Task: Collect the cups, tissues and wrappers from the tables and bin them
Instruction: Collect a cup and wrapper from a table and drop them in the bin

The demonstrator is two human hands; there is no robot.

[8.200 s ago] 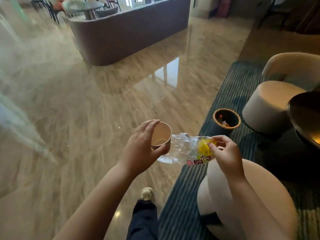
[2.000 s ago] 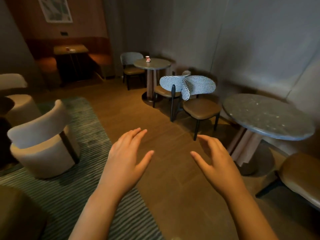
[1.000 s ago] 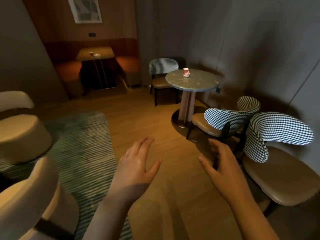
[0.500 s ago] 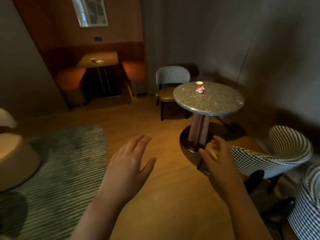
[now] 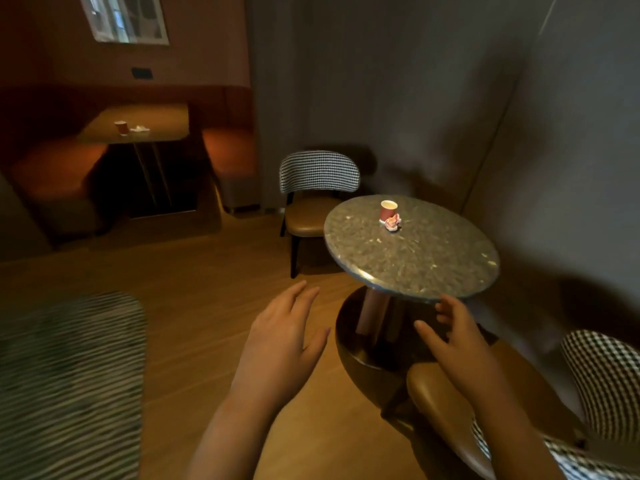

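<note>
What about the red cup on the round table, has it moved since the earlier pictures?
No. The red cup stands at the same far spot on the round table, crumpled wad beside it; only the camera came nearer.

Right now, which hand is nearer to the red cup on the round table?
Right. The right hand is at the near edge of the round table; the left hand is over the floor, further left of the red cup.

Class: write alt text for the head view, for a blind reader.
The left hand and right hand, both open and empty, reach toward a round speckled table bearing a red cup with a crumpled pinkish wad beside it. A booth table holds a second cup and a tissue.
</note>
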